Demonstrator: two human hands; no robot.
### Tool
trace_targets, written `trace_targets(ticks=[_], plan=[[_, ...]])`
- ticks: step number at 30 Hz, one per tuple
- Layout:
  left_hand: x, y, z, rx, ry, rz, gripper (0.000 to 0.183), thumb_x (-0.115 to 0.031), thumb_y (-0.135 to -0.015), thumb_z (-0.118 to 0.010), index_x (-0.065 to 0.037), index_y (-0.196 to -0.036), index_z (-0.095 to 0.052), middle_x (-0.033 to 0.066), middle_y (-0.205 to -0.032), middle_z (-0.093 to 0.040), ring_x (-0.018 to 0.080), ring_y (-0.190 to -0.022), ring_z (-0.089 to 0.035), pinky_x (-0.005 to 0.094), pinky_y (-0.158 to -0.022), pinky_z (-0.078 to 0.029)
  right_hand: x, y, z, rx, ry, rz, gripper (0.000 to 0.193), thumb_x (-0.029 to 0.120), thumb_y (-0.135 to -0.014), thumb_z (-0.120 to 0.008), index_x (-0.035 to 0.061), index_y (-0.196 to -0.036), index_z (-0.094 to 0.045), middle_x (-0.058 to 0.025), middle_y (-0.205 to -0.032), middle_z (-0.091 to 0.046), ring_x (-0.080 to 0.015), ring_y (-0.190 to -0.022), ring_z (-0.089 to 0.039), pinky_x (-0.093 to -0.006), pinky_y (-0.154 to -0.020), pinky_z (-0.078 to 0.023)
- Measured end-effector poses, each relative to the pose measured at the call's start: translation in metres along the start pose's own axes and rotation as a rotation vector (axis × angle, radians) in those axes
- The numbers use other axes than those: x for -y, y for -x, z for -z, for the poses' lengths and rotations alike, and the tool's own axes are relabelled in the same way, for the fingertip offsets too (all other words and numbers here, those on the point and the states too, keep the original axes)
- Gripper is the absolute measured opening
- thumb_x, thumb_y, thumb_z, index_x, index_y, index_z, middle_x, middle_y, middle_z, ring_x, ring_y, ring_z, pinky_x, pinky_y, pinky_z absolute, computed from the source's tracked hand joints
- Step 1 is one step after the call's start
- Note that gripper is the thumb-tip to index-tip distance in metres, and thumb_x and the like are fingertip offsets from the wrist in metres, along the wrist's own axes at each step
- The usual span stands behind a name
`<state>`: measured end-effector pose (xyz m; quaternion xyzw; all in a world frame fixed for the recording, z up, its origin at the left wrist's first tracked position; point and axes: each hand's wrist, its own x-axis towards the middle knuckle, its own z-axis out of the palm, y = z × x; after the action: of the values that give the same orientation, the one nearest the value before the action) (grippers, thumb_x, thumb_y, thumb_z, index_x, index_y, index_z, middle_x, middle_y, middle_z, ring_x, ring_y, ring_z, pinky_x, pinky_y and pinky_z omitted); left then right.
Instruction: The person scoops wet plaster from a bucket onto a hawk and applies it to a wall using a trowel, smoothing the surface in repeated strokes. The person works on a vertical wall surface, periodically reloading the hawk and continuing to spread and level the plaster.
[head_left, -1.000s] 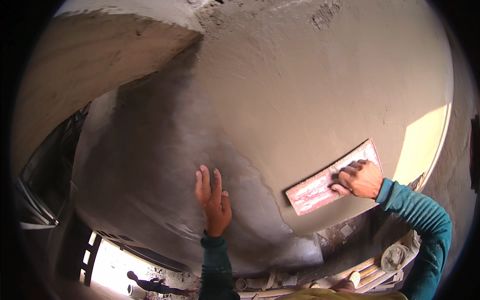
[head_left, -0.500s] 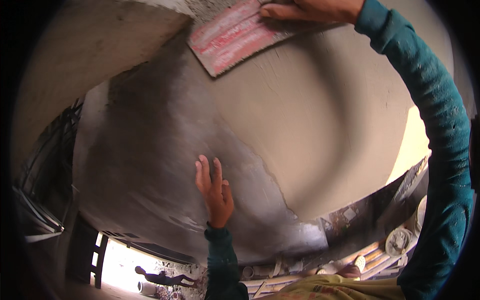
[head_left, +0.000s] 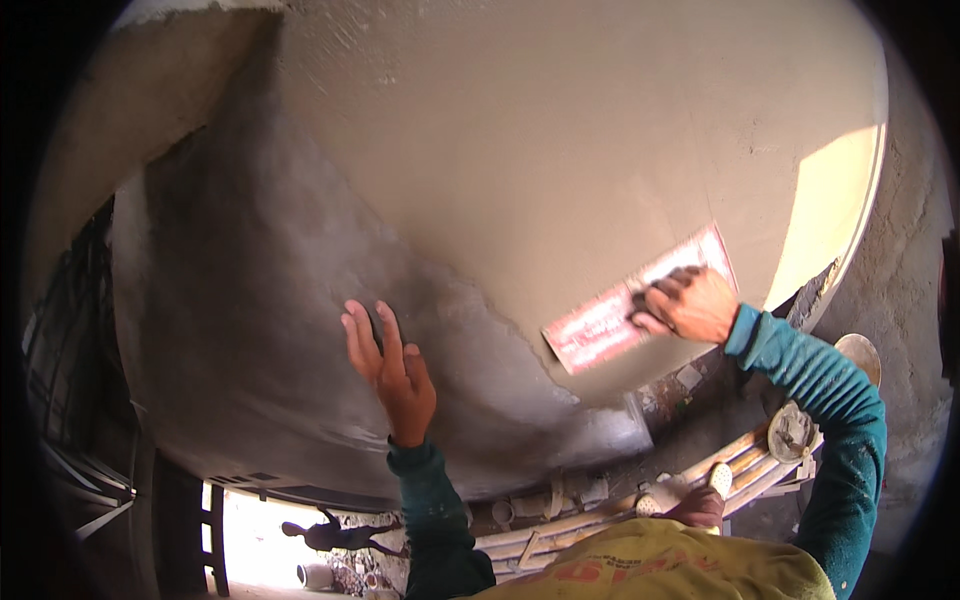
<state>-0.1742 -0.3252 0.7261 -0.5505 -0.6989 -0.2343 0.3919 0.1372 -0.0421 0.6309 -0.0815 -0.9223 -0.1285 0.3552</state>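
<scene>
My right hand (head_left: 698,306) is closed around the handle of a red plastering float (head_left: 590,338), its long face tilted against the wall. Under and above the float spreads smooth beige plaster (head_left: 520,170). Its ragged lower left border meets a darker grey stretch of wall (head_left: 250,300). In front of that grey part, my left hand (head_left: 394,385) is raised with fingers apart and holds nothing. Whether its fingertips touch the wall I cannot tell. The float's handle is mostly hidden by my right fingers.
Below me runs a platform of wooden poles (head_left: 750,458), where a foot in a pale clog (head_left: 720,480) stands. A round bucket (head_left: 792,432) sits at its right end. Beyond a bright opening at lower left is another person (head_left: 335,534). A beam (head_left: 160,80) juts out at upper left.
My right hand has brought the float from the top of the wall down to the plaster's lower edge. My left hand stays raised with fingers apart. The view has shifted a little.
</scene>
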Motion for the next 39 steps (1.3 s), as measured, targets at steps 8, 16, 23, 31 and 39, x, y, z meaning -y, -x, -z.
trace_targets(ticks=[8, 16, 23, 31, 39], plan=[[-0.004, 0.001, 0.01, 0.025, -0.014, 0.021, 0.056, -0.017, -0.106, -0.042, -0.005, -0.16, -0.039, 0.026, -0.17, -0.021, 0.0507, -0.155, -0.018, 0.0593, -0.122, -0.019, -0.063, -0.072, 0.123, -0.276, 0.02, -0.105, 0.039, 0.051, -0.096, -0.066, 0.0146, -0.093, -0.078, -0.0077, -0.066, -0.068, -0.0281, -0.054, -0.065, -0.0424, -0.054, -0.053], [-0.039, -0.016, 0.02, -0.093, 0.052, 0.082, 0.049, -0.02, -0.108, -0.042, 0.004, -0.15, -0.049, 0.027, -0.164, -0.033, 0.0492, -0.151, -0.029, 0.0571, -0.121, -0.024, -0.166, -0.199, 0.276, -0.446, 0.315, 0.082, 0.053, 0.052, -0.1, -0.064, 0.0096, -0.067, -0.06, -0.0109, -0.054, -0.055, -0.0247, -0.043, -0.05, -0.04, -0.045, -0.043], [-0.071, -0.05, 0.0, -0.223, 0.094, 0.129, 0.055, -0.028, -0.111, -0.04, 0.009, -0.151, -0.045, 0.0298, -0.162, -0.035, 0.049, -0.15, -0.032, 0.0571, -0.121, -0.025, -0.159, -0.191, 0.239, -0.447, 0.532, 0.151, 0.033, 0.045, -0.095, -0.07, 0.0132, -0.087, -0.07, -0.0117, -0.068, -0.063, -0.0273, -0.06, -0.065, -0.0395, -0.054, -0.051], [-0.062, -0.052, -0.005, -0.193, 0.033, 0.084, 0.057, -0.029, -0.11, -0.04, 0.009, -0.154, -0.041, 0.0276, -0.163, -0.036, 0.0484, -0.151, -0.031, 0.0551, -0.121, -0.026, -0.099, -0.027, 0.106, -0.109, 0.168, 0.126, 0.042, 0.054, -0.091, -0.071, 0.0126, -0.086, -0.07, -0.0054, -0.066, -0.065, -0.023, -0.061, -0.067, -0.0391, -0.059, -0.056], [-0.054, -0.043, 0.001, -0.14, 0.053, 0.096, 0.057, -0.026, -0.108, -0.041, 0.006, -0.155, -0.04, 0.0256, -0.164, -0.035, 0.0459, -0.151, -0.031, 0.0539, -0.122, -0.025, -0.036, -0.128, 0.178, -0.741, -0.697, -0.578, 0.031, 0.03, -0.102, -0.06, -0.0009, -0.104, -0.063, -0.009, -0.072, -0.07, -0.0197, -0.061, -0.067, -0.034, -0.058, -0.051]])
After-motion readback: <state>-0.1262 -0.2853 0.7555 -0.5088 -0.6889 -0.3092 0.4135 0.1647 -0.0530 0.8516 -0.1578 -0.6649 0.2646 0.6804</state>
